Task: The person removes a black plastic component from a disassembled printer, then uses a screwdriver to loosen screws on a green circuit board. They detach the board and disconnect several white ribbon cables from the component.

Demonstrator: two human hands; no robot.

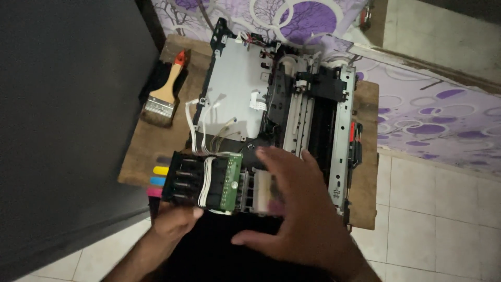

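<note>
An opened printer chassis (235, 78) with a grey metal plate lies on a small wooden table (365, 172). At its near end sits a black ink cartridge carriage (190, 180) with a green circuit board (233, 180), white ribbon cables and yellow, blue and pink ink tubes (158, 181). My left hand (175, 222) holds the carriage's near edge from below. My right hand (300, 209) hovers over the carriage's right side with fingers spread, blurred, covering part of it.
A paintbrush (164, 94) with a wooden handle lies at the table's far left. A dark wall or panel (62, 120) stands on the left. A purple patterned cloth (428, 115) lies to the right and behind. The floor (438, 230) is pale tile.
</note>
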